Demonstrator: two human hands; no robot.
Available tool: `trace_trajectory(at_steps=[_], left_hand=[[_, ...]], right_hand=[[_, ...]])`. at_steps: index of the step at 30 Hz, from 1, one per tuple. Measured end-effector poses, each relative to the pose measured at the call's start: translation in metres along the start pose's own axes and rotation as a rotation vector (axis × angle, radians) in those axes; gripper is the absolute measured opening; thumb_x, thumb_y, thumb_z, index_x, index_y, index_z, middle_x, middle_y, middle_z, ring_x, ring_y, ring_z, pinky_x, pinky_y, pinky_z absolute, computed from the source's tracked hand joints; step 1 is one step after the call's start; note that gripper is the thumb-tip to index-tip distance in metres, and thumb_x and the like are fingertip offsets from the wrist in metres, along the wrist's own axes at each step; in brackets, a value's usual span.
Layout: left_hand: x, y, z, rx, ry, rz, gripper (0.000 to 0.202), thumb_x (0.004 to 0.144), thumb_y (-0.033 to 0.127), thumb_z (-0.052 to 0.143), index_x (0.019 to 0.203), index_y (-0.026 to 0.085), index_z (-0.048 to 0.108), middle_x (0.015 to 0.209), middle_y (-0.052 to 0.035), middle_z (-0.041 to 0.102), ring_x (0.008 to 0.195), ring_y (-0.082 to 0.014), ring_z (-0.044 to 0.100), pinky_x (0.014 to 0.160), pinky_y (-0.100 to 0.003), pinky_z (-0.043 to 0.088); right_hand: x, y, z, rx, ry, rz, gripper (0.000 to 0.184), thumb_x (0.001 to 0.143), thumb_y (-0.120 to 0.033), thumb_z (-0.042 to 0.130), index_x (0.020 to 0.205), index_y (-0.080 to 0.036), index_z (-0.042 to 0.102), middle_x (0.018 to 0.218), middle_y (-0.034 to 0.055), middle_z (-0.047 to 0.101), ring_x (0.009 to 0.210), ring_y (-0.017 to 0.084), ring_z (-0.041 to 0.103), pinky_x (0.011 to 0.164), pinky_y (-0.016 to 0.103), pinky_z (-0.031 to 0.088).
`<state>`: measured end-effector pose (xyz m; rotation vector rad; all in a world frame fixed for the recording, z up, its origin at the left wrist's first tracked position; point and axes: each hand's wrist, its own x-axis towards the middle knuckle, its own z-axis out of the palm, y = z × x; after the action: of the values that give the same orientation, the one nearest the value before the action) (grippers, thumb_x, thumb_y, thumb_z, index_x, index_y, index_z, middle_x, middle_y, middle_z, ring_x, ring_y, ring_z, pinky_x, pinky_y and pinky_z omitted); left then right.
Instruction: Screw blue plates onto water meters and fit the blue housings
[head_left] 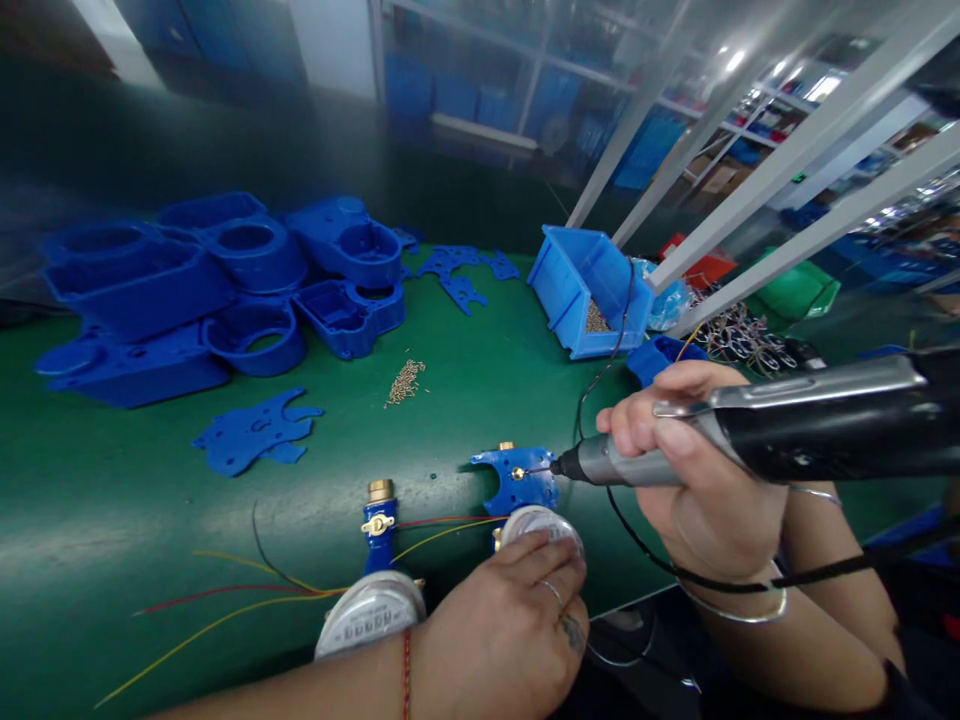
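My right hand (pixel 697 490) is closed around a grey and black electric screwdriver (pixel 810 425). Its thin bit points left, with the tip at a small brass part (pixel 518 474) on a blue plastic plate (pixel 536 490); I cannot tell whether it touches a screw. The plate lies over the pipe of a water meter. Below it, my left hand (pixel 517 610) grips that water meter (pixel 540 522), its fingers bent over the round face and partly hiding it. A second water meter (pixel 375 612) with a blue and brass pipe lies to the left, partly behind my left forearm.
Blue plastic housings (pixel 255 250) are stacked at the back left. A loose blue plate (pixel 259 430) lies in front of them. Small screws (pixel 406 382) form a pile mid-table. A blue bin (pixel 589 290) holds more small parts. Wires (pixel 225 592) spread leftward; a black cord (pixel 622 525) crosses the table.
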<state>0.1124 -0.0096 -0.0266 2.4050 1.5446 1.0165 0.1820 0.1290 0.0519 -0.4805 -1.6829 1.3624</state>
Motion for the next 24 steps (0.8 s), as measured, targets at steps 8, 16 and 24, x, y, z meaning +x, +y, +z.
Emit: trace_trajectory(at_steps=[8,16,24], left_hand=[[-0.001,0.0,0.003,-0.003,0.079,-0.008,0.023,0.092,0.014,0.046,0.09,0.007,0.068,0.106,-0.0123,0.07,0.103,-0.0226,0.064,0.099,-0.034,0.045],[0.001,0.0,0.002,0.011,0.078,0.003,0.031,0.095,0.017,0.039,0.089,0.008,0.069,0.106,-0.01,0.071,0.105,-0.0218,0.062,0.101,-0.032,0.044],[0.0,-0.001,0.002,0.017,0.043,-0.001,0.025,0.092,0.016,0.045,0.091,0.007,0.068,0.107,-0.0123,0.07,0.106,-0.0223,0.062,0.102,-0.034,0.042]], right_hand=[[-0.005,0.0,0.008,-0.009,0.041,0.007,0.011,0.075,-0.021,0.067,0.081,-0.022,0.058,0.057,-0.0065,0.052,0.052,0.01,0.053,0.057,0.029,0.048],[0.001,0.0,0.013,-0.026,0.076,0.024,0.012,0.073,-0.026,0.068,0.076,-0.022,0.058,0.059,-0.0042,0.057,0.052,0.012,0.055,0.056,0.03,0.048],[-0.001,0.004,0.009,-0.024,-0.004,0.05,0.017,0.076,-0.031,0.068,0.071,-0.021,0.054,0.056,-0.0049,0.054,0.052,0.012,0.054,0.057,0.031,0.047]])
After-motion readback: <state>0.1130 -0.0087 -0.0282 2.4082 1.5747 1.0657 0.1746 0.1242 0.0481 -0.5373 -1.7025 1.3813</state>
